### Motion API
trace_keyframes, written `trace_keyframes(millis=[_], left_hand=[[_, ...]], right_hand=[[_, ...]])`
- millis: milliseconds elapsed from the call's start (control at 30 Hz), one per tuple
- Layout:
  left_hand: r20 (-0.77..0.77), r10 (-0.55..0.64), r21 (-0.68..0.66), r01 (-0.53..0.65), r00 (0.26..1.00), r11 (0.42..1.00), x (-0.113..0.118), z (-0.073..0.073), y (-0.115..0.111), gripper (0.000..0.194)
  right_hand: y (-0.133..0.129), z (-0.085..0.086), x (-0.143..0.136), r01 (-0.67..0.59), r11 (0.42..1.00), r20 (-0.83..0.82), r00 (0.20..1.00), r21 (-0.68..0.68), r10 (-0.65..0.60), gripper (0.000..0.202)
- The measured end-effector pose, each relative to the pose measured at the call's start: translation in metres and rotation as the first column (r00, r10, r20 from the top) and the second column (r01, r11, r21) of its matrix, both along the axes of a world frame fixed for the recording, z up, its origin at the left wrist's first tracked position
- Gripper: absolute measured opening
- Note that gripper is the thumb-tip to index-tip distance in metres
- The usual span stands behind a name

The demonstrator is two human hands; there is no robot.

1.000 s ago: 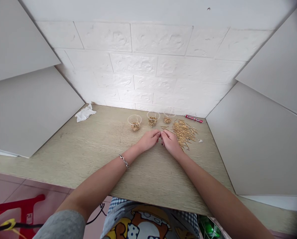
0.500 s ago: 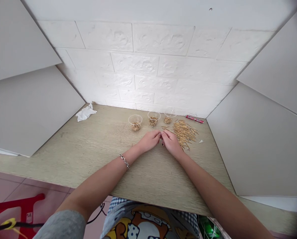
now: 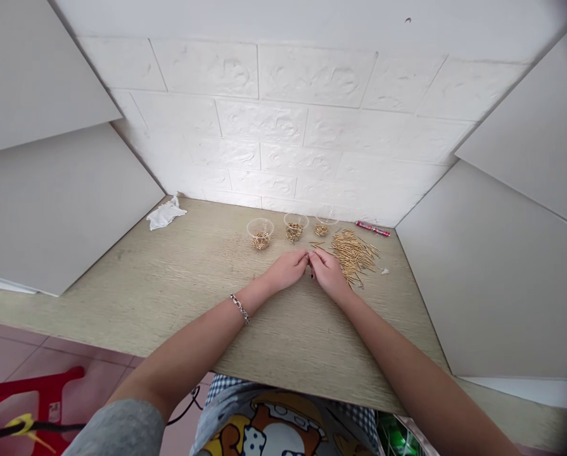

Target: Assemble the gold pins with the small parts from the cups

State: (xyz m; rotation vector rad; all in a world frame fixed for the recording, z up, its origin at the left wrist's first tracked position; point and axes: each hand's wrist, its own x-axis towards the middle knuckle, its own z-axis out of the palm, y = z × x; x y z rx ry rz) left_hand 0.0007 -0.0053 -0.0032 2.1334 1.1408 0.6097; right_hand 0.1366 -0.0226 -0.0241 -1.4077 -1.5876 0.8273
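Note:
My left hand (image 3: 289, 268) and my right hand (image 3: 327, 271) meet above the table, fingertips pinched together. Whatever lies between the fingers is too small and hidden to make out. Just right of my right hand spreads a pile of thin gold-coloured metal pins (image 3: 354, 254), a few of them stray near its left side. Beyond the hands stand three clear plastic cups: the left cup (image 3: 260, 234), the middle cup (image 3: 296, 227) and the right cup (image 3: 327, 218). Small gold-coloured metal pieces lie in the bottom of each.
A red tube-like packet (image 3: 372, 228) lies by the wall at the back right, and a crumpled white tissue (image 3: 166, 213) at the back left. White boards (image 3: 506, 272) flank the wooden table (image 3: 169, 297) on both sides. A scrap of white (image 3: 384, 271) sits beside the pins.
The whole view has shifted very slightly. Both hands stay pinched together in the same place over the table; the cups and pins have not moved.

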Motion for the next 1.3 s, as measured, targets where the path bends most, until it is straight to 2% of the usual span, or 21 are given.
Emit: trace_keyframes(millis=[1300], left_hand=[[-0.042,0.006,0.005,-0.006,0.999,1.0,-0.0003,0.0022,-0.0016,0.026]], right_hand=[[-0.0011,0.0021,-0.0006,0.005,1.0,0.007,1.0,-0.001,-0.005,0.029]])
